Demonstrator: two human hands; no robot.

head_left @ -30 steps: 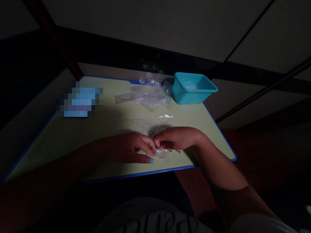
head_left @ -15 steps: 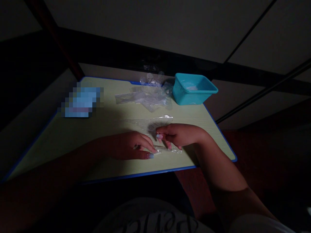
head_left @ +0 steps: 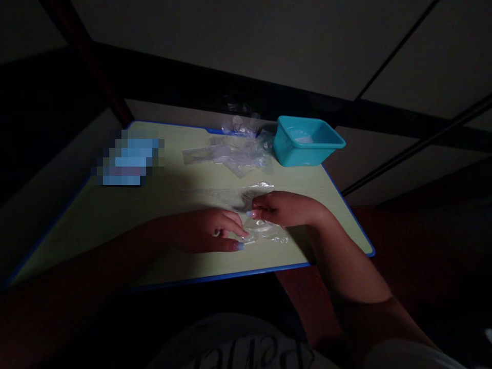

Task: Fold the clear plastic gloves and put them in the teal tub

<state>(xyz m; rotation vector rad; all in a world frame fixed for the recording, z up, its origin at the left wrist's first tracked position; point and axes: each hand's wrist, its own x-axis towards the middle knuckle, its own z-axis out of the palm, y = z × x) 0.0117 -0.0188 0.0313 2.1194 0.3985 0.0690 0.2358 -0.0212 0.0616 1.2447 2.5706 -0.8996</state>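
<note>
On a pale yellow desk with a blue rim, my left hand lies flat, its fingertips pressing the near corner of a small clear plastic bag. My right hand pinches the bag's far edge between thumb and fingers, just above the desk. The bag lies between both hands. A second flat clear bag lies just beyond my hands.
A teal plastic tub stands at the desk's far right corner. A heap of clear plastic bags lies left of it. A blurred blue object sits at the far left. The room around is dark.
My right hand has drawn away from my left hand, up and toward the far side, pulling the bag's edge with it. My left hand has stayed in place.
</note>
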